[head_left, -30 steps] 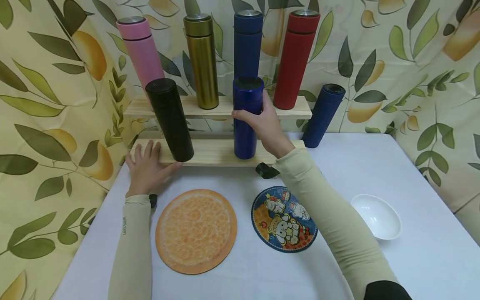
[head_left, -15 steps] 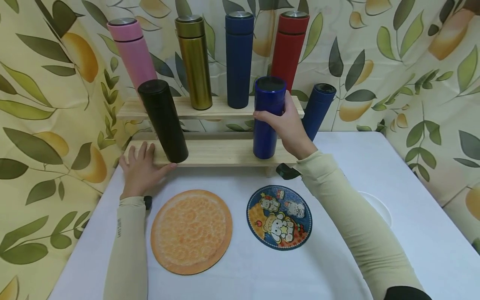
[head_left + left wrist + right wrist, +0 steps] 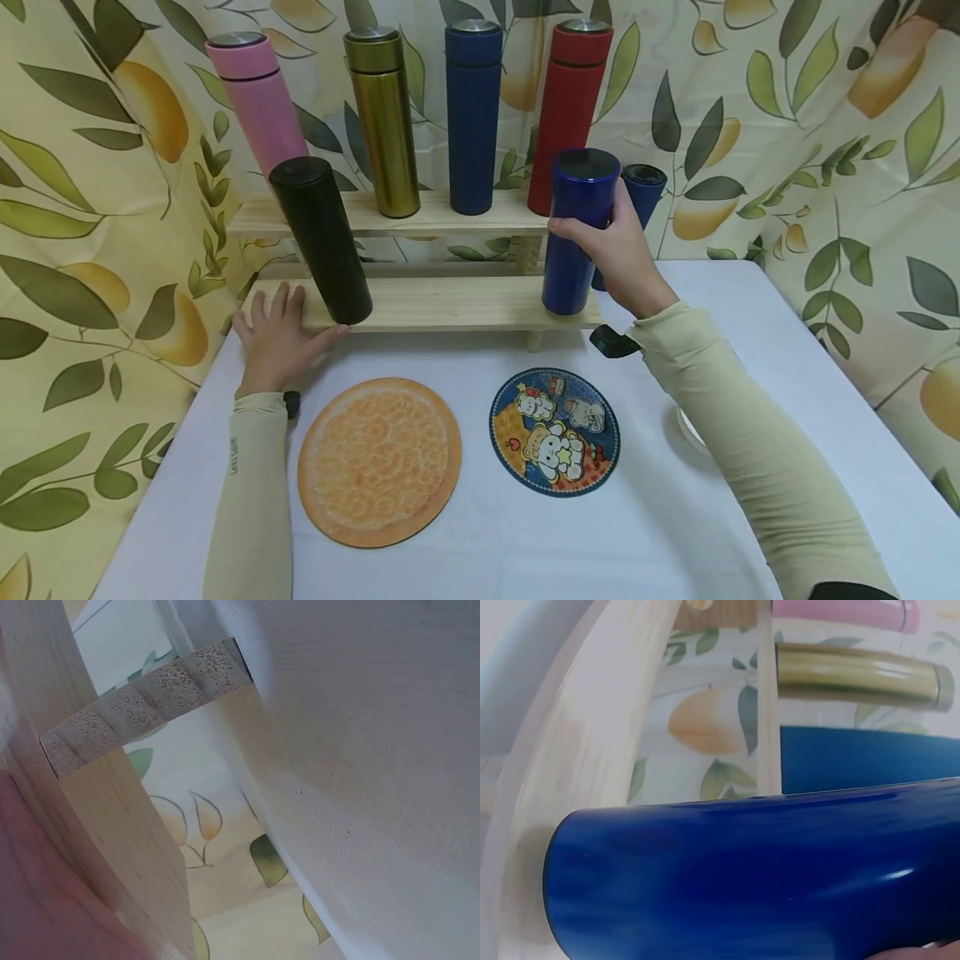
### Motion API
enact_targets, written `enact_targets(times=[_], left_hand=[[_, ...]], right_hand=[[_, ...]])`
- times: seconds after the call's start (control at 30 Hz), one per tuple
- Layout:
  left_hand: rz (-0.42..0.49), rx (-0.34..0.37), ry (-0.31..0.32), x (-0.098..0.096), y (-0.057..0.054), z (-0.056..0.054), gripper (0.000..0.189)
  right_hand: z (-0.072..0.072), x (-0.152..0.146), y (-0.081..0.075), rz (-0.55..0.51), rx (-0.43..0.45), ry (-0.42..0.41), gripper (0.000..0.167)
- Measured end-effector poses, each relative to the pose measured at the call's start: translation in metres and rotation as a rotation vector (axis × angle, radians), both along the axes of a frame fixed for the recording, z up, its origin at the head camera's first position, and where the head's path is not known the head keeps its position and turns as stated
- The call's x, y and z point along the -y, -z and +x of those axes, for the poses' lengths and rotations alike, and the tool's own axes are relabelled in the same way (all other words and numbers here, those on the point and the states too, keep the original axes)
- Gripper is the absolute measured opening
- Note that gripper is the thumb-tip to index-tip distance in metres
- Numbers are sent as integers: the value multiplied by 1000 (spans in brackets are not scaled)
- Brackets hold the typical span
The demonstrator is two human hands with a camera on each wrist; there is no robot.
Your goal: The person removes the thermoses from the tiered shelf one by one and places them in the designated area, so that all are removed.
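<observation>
My right hand grips a glossy blue thermos, thumb in front, at the right end of the wooden rack's lower step. The thermos stands upright; in the right wrist view its base is at the pale board, and I cannot tell whether it touches. My left hand rests with spread fingers on the step's left end, thumb along the front edge near a black thermos. In the left wrist view part of that hand lies against the wood.
Pink, gold, navy and red thermoses line the upper step. Another navy thermos stands behind my right hand, partly hidden. A waffle-patterned mat, a cartoon mat and a mostly hidden white bowl lie in front.
My right hand has moved the glossy blue thermos rightward along the lower step, from before the upper navy thermos to the right end. The left hand has stayed on the step. The view has shifted slightly.
</observation>
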State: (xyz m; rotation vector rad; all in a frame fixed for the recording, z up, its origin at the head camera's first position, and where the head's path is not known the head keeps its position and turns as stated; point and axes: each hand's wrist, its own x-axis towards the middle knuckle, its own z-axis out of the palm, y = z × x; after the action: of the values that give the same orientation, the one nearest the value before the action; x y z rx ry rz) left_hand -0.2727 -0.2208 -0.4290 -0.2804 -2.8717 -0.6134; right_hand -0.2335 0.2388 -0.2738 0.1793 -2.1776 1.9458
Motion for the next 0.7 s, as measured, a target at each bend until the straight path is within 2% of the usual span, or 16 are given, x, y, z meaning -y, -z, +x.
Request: enact_targets(times=[0.3, 0.5, 0.7], left_hand=[[15, 8, -4, 0, -2, 1, 114], [12, 13, -8, 0, -2, 0, 115], [18, 10, -5, -1, -2, 1, 115]], right_hand=[[7, -28, 0, 37, 44, 70, 91], [8, -51, 3, 12, 49, 106, 89], [11, -71, 5, 44, 41, 136, 86]])
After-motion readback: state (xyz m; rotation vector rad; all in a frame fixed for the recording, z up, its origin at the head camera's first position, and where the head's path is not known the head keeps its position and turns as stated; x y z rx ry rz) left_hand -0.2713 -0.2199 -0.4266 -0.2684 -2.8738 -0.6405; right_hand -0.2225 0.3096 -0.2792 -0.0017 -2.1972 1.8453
